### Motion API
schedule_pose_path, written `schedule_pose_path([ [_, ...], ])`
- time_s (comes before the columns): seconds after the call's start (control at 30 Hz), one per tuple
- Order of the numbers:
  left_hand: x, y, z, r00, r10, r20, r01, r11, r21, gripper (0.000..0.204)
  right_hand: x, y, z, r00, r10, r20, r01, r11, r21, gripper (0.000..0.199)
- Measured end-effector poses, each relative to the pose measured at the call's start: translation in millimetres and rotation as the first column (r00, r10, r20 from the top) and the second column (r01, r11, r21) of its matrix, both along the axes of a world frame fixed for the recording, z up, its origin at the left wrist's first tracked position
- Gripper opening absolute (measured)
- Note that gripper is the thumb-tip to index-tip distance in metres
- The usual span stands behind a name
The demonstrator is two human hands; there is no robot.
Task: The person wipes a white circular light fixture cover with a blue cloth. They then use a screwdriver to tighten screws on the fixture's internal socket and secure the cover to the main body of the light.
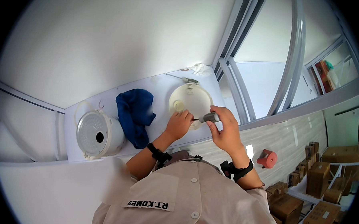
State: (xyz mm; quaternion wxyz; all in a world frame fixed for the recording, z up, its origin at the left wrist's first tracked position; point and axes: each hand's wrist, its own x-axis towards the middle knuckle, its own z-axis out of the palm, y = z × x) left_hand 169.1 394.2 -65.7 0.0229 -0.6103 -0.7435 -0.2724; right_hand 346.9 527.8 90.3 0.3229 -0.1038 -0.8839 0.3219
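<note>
A round cream-coloured appliance lid (190, 98) lies flat on the white table (160, 85). My right hand (223, 128) grips a grey-handled screwdriver (208, 117), held level with its thin shaft pointing left. My left hand (179, 124) rests on the lid's near rim, fingers closed at the screwdriver's tip. What the tip touches is hidden by the fingers. Both wrists wear black bands.
A white cooker body (96, 133) lies on its side at the table's left, with a crumpled blue cloth (135, 114) beside it. A second screwdriver (185, 79) and crumpled tissue (200, 69) lie behind the lid. A red tape roll (267, 158) and several cardboard boxes (317, 178) stand on the floor at right.
</note>
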Motion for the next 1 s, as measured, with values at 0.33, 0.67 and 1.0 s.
schedule_pose_path([
  [0.33,-15.7,-62.3,25.3,0.99,0.136,0.024,-0.136,0.991,-0.001,0.009,-4.6,2.4,0.4,0.992,-0.039,-0.121,0.027,0.994,-0.106,0.046],
  [0.67,-16.4,-103.3,4.5,0.955,0.254,0.151,-0.245,0.966,-0.081,0.009,-29.6,-10.8,-4.3,0.99,0.115,-0.08,-0.123,0.987,-0.103,0.047],
  [1.0,-14.7,-119.5,-20.8,0.937,0.288,0.201,-0.276,0.957,-0.084,0.011,-53.3,-23.0,-11.2,0.977,0.207,-0.059,-0.212,0.972,-0.103,0.047],
])
